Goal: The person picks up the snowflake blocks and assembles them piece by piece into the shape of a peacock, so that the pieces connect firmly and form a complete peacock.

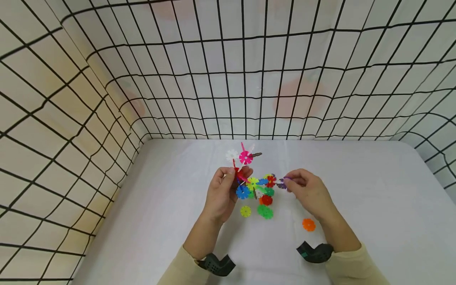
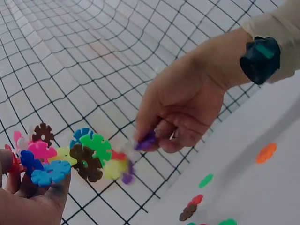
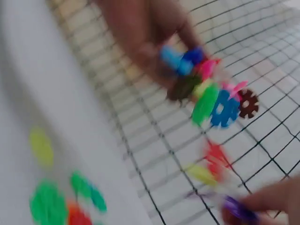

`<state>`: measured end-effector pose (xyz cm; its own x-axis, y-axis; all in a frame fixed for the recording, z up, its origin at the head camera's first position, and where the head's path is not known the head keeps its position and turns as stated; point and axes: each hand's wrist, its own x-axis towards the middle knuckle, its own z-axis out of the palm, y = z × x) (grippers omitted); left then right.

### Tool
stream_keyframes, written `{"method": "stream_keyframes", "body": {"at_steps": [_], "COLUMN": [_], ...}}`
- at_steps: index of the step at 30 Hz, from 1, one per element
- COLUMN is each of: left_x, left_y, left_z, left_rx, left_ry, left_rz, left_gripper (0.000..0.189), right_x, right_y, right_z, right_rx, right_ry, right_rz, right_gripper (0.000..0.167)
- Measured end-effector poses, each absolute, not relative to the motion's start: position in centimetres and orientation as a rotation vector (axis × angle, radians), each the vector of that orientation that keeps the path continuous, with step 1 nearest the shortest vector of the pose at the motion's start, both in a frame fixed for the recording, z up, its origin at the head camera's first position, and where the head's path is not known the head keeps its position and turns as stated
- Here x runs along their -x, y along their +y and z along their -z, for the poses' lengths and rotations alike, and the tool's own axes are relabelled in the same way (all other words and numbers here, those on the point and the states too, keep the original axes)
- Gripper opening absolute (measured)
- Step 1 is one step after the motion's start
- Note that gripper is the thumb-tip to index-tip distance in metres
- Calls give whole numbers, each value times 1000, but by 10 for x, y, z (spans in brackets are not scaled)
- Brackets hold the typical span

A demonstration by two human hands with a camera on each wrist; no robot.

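My left hand [image 1: 222, 192] grips a cluster of slotted plastic snowflake discs joined edge to edge. A pink disc [image 1: 246, 157], a light blue disc [image 2: 51, 173], a brown disc [image 2: 86, 162] and a green disc [image 2: 95, 148] are among them. Opposite it, my right hand [image 1: 311, 192] pinches a purple disc [image 2: 146, 141] between thumb and fingers. White, yellow and red discs [image 3: 216, 159] sit in a small group at that purple one, blurred in the right wrist view. There, a narrow gap shows between this group and the left hand's cluster.
Loose discs lie on the white table [image 1: 374, 198] below the hands: a yellow disc [image 1: 245, 211], green discs [image 1: 265, 212], a red disc [image 1: 266, 200] and, nearer the right forearm, an orange disc [image 1: 308, 225]. A black wire grid [image 1: 244, 85] fences the back and sides.
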<state>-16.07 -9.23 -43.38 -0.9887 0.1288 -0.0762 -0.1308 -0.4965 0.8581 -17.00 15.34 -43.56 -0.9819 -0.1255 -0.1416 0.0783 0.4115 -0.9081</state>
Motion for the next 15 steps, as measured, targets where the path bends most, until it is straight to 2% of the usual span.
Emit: {"method": "stream_keyframes", "body": {"at_steps": [3, 5, 8, 11, 15], "left_x": [160, 158, 156, 154, 153], "left_y": [-91, -90, -87, -83, -80], "left_z": [434, 435, 437, 438, 436], "left_rx": [33, 51, 58, 43, 20], "left_ry": [1432, 1412, 1411, 1396, 1340], "left_rz": [-2611, -2601, -2566, -2544, -2528], "left_gripper": [13, 14, 16, 17, 16], "right_x": [172, 172, 171, 169, 167], "right_y": [157, 158, 156, 154, 151], "right_z": [435, 436, 440, 441, 438], "right_rx": [-79, -40, 109, 290, 466], "right_ry": [2034, 1611, 1225, 1203, 1405], "right_rz": [2128, 2399, 2526, 2522, 2519], "right_gripper": [15, 13, 39, 63, 76]}}
